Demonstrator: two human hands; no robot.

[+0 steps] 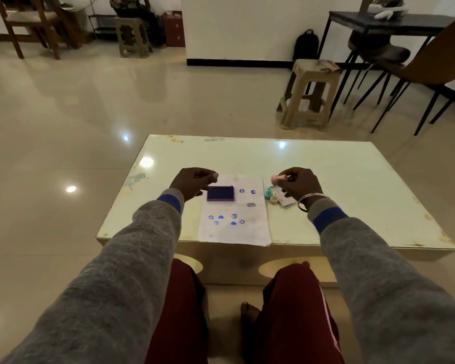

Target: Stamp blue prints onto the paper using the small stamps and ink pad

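A white paper (234,233) lies at the near edge of the low table (339,179), with several blue prints on it. The open blue ink pad (220,193) sits on the paper's upper left. My left hand (193,183) is curled, its fingers touching the pad's left side. My right hand (298,183) holds a pink stamp (278,178) lying sideways in its fingertips, above the table to the right of the paper. A teal stamp (268,193) and a cream stamp (274,198) stand on the table beside the paper's right edge.
A small white packet (285,202) lies under my right wrist. My knees are below the table's near edge. Beyond the table stand a beige plastic stool (307,95), a dark table and brown chairs at right.
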